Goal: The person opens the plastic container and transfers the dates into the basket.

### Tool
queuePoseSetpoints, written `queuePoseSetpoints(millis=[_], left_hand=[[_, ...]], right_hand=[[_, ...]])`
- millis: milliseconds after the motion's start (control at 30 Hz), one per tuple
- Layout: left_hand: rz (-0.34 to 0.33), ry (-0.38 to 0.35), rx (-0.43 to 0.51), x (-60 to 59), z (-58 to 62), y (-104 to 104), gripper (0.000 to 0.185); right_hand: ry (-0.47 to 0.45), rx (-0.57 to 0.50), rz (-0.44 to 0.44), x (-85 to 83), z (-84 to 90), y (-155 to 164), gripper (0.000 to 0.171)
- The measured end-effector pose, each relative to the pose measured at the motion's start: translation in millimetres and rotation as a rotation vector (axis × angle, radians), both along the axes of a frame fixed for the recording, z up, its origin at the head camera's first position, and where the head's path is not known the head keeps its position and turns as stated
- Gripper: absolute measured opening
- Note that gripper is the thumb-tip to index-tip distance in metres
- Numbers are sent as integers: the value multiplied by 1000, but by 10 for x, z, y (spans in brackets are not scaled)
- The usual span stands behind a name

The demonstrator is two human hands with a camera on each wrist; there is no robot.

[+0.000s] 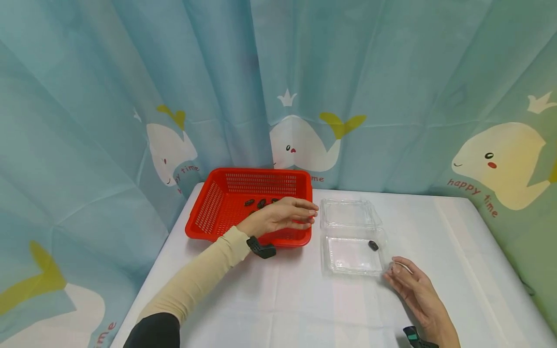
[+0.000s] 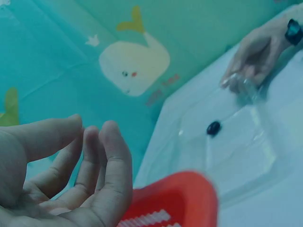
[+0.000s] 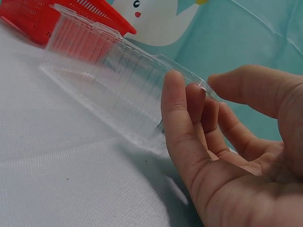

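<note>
My left hand (image 1: 310, 213) hovers over the right end of a red mesh basket (image 1: 261, 172), fingers relaxed and straight, palm bare in the left wrist view (image 2: 92, 135). Several small dark pieces (image 1: 260, 203) lie in the basket. Right of it sits an open clear clamshell container (image 1: 348, 256) with one dark piece (image 1: 373, 245) in its near tray. My right hand (image 1: 394, 268) pinches the tray's near right corner, and in the right wrist view the rim of the container (image 3: 109, 71) runs between thumb and fingertips (image 3: 176, 90).
A white cloth covers the table (image 1: 278, 299). A teal curtain with whale prints (image 1: 304, 145) hangs close behind and on both sides. The container's lid (image 1: 348, 212) lies flat beside the basket's right wall.
</note>
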State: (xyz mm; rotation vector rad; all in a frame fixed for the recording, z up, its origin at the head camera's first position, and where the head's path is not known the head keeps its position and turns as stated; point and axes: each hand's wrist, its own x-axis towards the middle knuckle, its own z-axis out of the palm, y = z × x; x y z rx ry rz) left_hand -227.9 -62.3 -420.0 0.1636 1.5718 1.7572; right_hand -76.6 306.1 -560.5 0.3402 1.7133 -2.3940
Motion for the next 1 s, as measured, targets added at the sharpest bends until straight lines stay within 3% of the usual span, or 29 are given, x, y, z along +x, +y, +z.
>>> queuePoseSetpoints(millis=[333, 700, 833, 867, 933, 1000], left_hand=[[-155, -58, 86, 170, -96, 291, 38], [-228, -162, 152, 384, -293, 680, 37], [-284, -185, 188, 445, -380, 781, 40], [-346, -99, 173, 453, -404, 793, 40], [-414, -7, 180, 461, -449, 810, 44], [-562, 322, 102, 456, -504, 811, 45]], right_hand=[[-4, 0, 13, -6, -4, 20, 26], [-26, 21, 1, -20, -3, 9, 22], [-16, 12, 4, -18, -6, 16, 22], [-9, 9, 6, -17, -7, 17, 22], [6, 0, 12, -14, -10, 21, 23], [18, -10, 20, -13, -13, 23, 23]])
